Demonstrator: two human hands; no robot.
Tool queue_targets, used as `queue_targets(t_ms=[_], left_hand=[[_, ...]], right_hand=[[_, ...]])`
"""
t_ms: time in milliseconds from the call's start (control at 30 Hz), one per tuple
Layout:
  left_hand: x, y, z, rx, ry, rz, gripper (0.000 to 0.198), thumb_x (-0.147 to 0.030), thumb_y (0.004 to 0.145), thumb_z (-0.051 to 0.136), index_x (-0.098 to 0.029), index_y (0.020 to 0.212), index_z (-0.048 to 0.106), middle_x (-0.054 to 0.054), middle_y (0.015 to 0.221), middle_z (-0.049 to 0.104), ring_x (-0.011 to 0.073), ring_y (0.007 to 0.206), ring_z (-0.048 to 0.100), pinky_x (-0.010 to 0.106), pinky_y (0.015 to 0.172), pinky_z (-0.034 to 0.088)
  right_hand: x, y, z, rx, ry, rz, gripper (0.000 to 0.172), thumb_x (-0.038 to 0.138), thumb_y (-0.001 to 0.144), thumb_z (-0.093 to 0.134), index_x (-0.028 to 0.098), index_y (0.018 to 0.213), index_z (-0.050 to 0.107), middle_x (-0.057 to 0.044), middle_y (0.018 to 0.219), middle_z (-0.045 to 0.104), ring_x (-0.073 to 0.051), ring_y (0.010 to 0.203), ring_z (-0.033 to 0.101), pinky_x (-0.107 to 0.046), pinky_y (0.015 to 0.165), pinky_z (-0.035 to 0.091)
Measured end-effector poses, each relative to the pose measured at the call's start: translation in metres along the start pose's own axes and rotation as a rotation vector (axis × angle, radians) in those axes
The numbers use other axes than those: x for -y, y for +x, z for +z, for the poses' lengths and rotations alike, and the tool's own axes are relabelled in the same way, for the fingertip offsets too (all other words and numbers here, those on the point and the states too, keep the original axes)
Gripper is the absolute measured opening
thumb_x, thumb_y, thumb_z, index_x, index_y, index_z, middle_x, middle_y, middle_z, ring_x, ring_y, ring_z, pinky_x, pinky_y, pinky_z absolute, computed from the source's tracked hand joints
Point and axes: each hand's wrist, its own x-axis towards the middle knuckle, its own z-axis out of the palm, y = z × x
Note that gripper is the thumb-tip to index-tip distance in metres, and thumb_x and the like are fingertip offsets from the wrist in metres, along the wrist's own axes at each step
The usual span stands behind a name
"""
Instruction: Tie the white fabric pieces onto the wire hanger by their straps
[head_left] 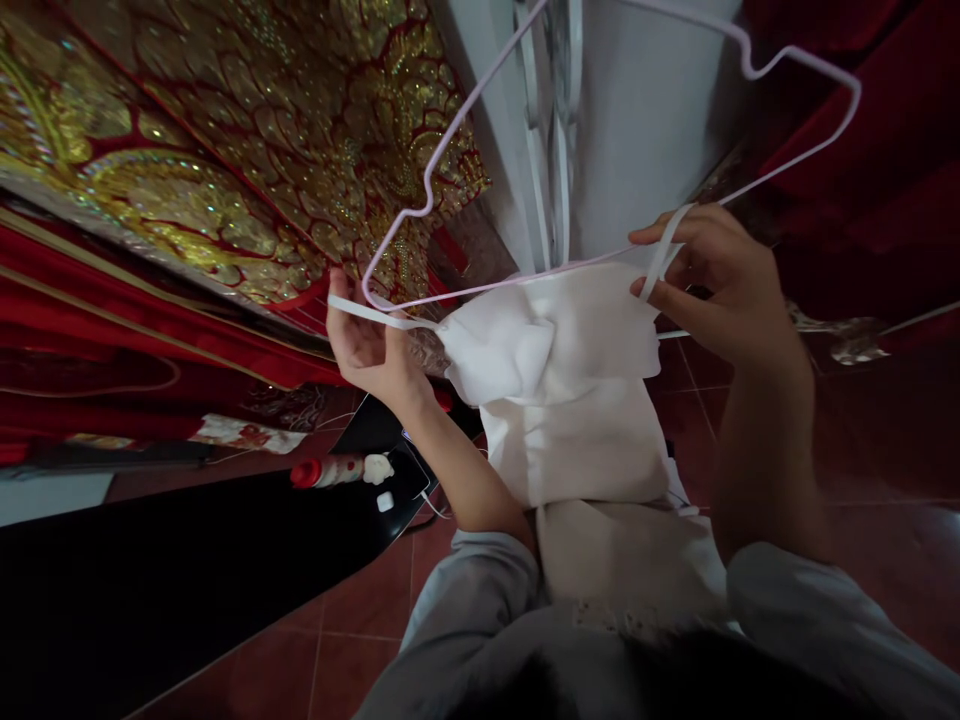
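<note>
A white strapped garment point(577, 330) hangs down in front of me below the bottom bar of a pink clothes hanger point(431, 170). My left hand point(371, 345) has the garment's left strap point(382, 316) drawn out sideways, close under the hanger's left corner. On the other side, my right hand point(716, 275) holds the right strap point(666, 255), which loops over its fingers. Those fingers also meet the hanger's bottom bar. The garment's lower part drapes toward my body. How its top edge sits against the bar is partly hidden.
Red and gold sequined clothes point(285, 130) hang at the left, and dark red fabric point(885, 150) at the right. A black table point(187, 570) carries a red-capped bottle point(330, 471) and a small white case point(385, 502). Red tiles point(360, 600) cover the floor.
</note>
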Motion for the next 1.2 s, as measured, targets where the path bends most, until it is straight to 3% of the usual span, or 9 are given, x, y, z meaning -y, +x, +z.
queue_targets(t_ms=[200, 467, 600, 700, 767, 833, 1000, 1133, 1200], left_hand=[[-0.002, 0.016, 0.004, 0.24, -0.009, -0.005, 0.054, -0.052, 0.081, 0.089, -0.035, 0.129, 0.071, 0.003, 0.137, 0.071, 0.0345, 0.136, 0.063, 0.053, 0.12, 0.046], [-0.044, 0.061, 0.039, 0.5, 0.036, -0.441, 0.032, -0.007, 0.075, 0.091, -0.021, 0.097, 0.071, 0.002, 0.093, 0.068, 0.0274, 0.113, 0.064, 0.046, 0.111, 0.049], [-0.043, 0.063, 0.042, 0.566, 0.037, -0.352, 0.027, -0.008, 0.079, 0.089, -0.018, 0.094, 0.069, 0.0, 0.09, 0.066, 0.0204, 0.097, 0.062, 0.039, 0.104, 0.052], [-0.03, 0.041, 0.039, 0.396, 0.019, -0.307, 0.038, -0.024, 0.084, 0.09, -0.024, 0.114, 0.067, 0.003, 0.106, 0.067, 0.0222, 0.106, 0.065, 0.034, 0.093, 0.055], [-0.021, 0.018, 0.039, 0.173, -0.035, -0.374, 0.051, -0.031, 0.086, 0.087, -0.027, 0.128, 0.058, 0.005, 0.113, 0.067, 0.0235, 0.113, 0.065, 0.031, 0.082, 0.057], [-0.018, -0.004, 0.044, 0.045, -0.098, -0.497, 0.041, -0.033, 0.095, 0.075, -0.028, 0.129, 0.054, 0.006, 0.113, 0.069, 0.0204, 0.104, 0.069, 0.031, 0.081, 0.059], [-0.028, -0.02, 0.057, 0.04, -0.273, -0.69, 0.008, -0.021, 0.104, 0.051, -0.019, 0.109, 0.058, 0.007, 0.095, 0.075, 0.0167, 0.084, 0.073, 0.031, 0.08, 0.057], [-0.035, -0.012, 0.058, 0.025, -0.24, -0.672, 0.01, -0.017, 0.104, 0.048, -0.022, 0.096, 0.053, 0.005, 0.085, 0.076, 0.017, 0.074, 0.071, 0.03, 0.072, 0.052], [-0.034, -0.011, 0.059, 0.003, -0.246, -0.652, 0.013, -0.014, 0.103, 0.046, -0.023, 0.093, 0.05, 0.003, 0.08, 0.075, 0.0166, 0.07, 0.07, 0.029, 0.069, 0.05]], right_hand=[[-0.001, 0.001, 0.0, 0.019, -0.037, 0.006, 0.041, 0.052, 0.081, 0.082, 0.037, 0.118, 0.074, -0.004, 0.111, 0.063, -0.012, 0.065, 0.049, -0.032, 0.052, 0.051], [-0.004, -0.002, 0.009, 0.012, -0.091, 0.056, 0.053, 0.046, 0.071, 0.091, 0.031, 0.116, 0.068, -0.006, 0.121, 0.062, -0.013, 0.07, 0.053, -0.034, 0.058, 0.057], [-0.004, -0.004, 0.011, -0.029, -0.068, 0.073, 0.053, 0.047, 0.07, 0.091, 0.03, 0.115, 0.068, -0.007, 0.12, 0.061, -0.013, 0.07, 0.053, -0.035, 0.06, 0.057], [-0.005, -0.006, 0.012, -0.038, -0.064, 0.066, 0.049, 0.047, 0.075, 0.087, 0.031, 0.117, 0.069, -0.008, 0.118, 0.063, -0.017, 0.078, 0.058, -0.037, 0.065, 0.059], [-0.004, -0.006, 0.014, -0.033, -0.078, 0.053, 0.046, 0.047, 0.077, 0.085, 0.031, 0.118, 0.07, -0.009, 0.116, 0.064, -0.018, 0.08, 0.058, -0.036, 0.063, 0.058], [-0.002, -0.006, 0.019, -0.035, -0.092, 0.056, 0.045, 0.047, 0.077, 0.084, 0.031, 0.117, 0.07, -0.009, 0.118, 0.064, -0.017, 0.077, 0.057, -0.035, 0.061, 0.057], [-0.002, -0.009, 0.025, -0.156, -0.143, -0.026, 0.043, 0.046, 0.081, 0.08, 0.031, 0.12, 0.07, -0.01, 0.126, 0.065, -0.025, 0.097, 0.066, -0.042, 0.073, 0.062], [-0.039, -0.004, -0.011, -0.572, -0.167, -0.206, 0.04, 0.039, 0.092, 0.071, 0.039, 0.132, 0.067, -0.003, 0.122, 0.067, -0.028, 0.113, 0.068, -0.051, 0.095, 0.059], [-0.06, 0.006, -0.034, -0.553, -0.102, -0.195, 0.038, 0.035, 0.092, 0.071, 0.049, 0.127, 0.066, 0.003, 0.118, 0.067, -0.025, 0.108, 0.071, -0.047, 0.092, 0.06]])
